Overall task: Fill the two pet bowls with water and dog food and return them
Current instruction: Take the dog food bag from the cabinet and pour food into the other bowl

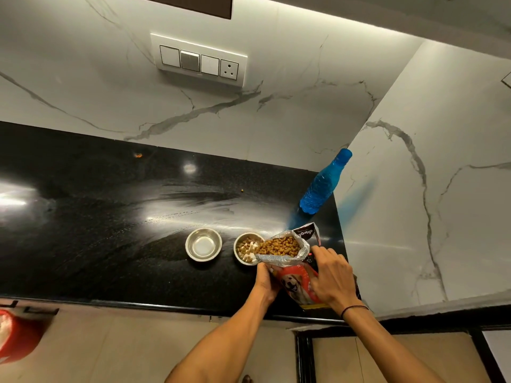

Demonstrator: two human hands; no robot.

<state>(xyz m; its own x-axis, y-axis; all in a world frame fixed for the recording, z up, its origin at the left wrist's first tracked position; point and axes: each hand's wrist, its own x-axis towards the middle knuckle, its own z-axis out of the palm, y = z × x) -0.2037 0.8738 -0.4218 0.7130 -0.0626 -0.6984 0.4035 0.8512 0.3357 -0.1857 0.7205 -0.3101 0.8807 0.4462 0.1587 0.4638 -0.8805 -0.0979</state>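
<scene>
The food bag (293,268) is tipped with its open mouth over the right bowl (247,248), which already has kibble in it. The left bowl (203,244) sits just beside it on the black surface (96,217). The left hand (266,279) and right hand (333,276) both have their fingers clasped on the bag. A blue bottle (323,183) stands behind, near the wall.

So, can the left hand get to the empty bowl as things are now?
Probably yes, once it lets go of the bag. The left hand is close to the empty bowl, and only bare counter lies between them.
</scene>
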